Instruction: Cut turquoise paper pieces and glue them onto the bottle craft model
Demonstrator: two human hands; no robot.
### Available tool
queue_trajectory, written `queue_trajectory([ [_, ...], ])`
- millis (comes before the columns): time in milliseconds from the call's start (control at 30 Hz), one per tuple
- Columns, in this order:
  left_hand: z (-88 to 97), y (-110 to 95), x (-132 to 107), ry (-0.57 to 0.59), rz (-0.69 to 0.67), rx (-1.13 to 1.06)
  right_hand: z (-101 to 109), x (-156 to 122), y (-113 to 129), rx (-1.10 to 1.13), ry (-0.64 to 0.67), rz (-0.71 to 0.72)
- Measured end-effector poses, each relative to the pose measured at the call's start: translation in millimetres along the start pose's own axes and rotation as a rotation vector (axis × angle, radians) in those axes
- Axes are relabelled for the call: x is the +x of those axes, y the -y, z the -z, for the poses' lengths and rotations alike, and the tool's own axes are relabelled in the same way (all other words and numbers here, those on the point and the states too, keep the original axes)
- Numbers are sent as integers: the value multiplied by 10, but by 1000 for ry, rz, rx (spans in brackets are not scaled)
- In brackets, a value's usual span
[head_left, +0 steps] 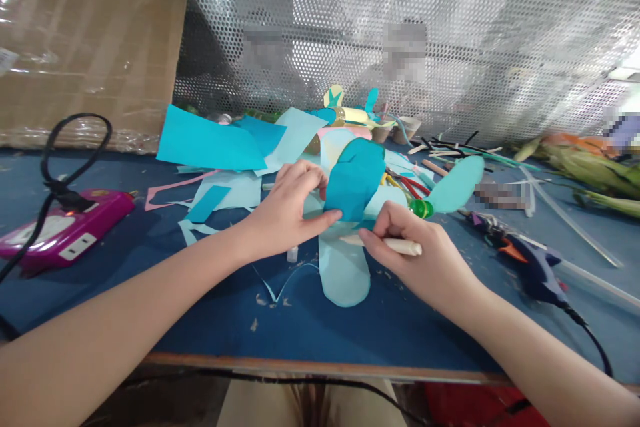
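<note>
My right hand (405,240) is closed round a white marker (403,246), its tip pointing left over a pale blue paper piece (344,273) with a rounded end. My left hand (303,203) grips the left edge of a bright blue paper piece (353,187), thumb along its lower edge; some of its fingers are hidden. The bright blue paper overlaps the upper part of the pale piece. Just beyond my right hand lies a green bottle neck (421,207) with a pale teal paper wing (457,185) beside it.
On the right lies a dark blue glue gun (530,263) with a cord. A purple power strip (70,227) sits at left, before a cardboard box (90,67). Blue paper sheets (210,140), red-handled pliers (413,185) and corn husks (590,170) lie toward the perforated metal panel (340,13).
</note>
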State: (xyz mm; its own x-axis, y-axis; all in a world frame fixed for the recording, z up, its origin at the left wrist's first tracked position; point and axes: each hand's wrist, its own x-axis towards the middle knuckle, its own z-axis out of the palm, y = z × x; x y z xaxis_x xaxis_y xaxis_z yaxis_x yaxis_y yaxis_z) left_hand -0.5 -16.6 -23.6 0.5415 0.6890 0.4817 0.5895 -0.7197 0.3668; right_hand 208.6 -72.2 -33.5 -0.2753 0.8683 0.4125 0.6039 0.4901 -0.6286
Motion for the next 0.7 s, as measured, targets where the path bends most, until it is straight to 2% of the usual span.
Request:
queue_trajectory([
  [367,-4,22,-6,3,6,-8,25,2,35,-92,-70,64],
  [700,-1,14,-8,0,4,-13,34,-2,31,-110,-64,73],
])
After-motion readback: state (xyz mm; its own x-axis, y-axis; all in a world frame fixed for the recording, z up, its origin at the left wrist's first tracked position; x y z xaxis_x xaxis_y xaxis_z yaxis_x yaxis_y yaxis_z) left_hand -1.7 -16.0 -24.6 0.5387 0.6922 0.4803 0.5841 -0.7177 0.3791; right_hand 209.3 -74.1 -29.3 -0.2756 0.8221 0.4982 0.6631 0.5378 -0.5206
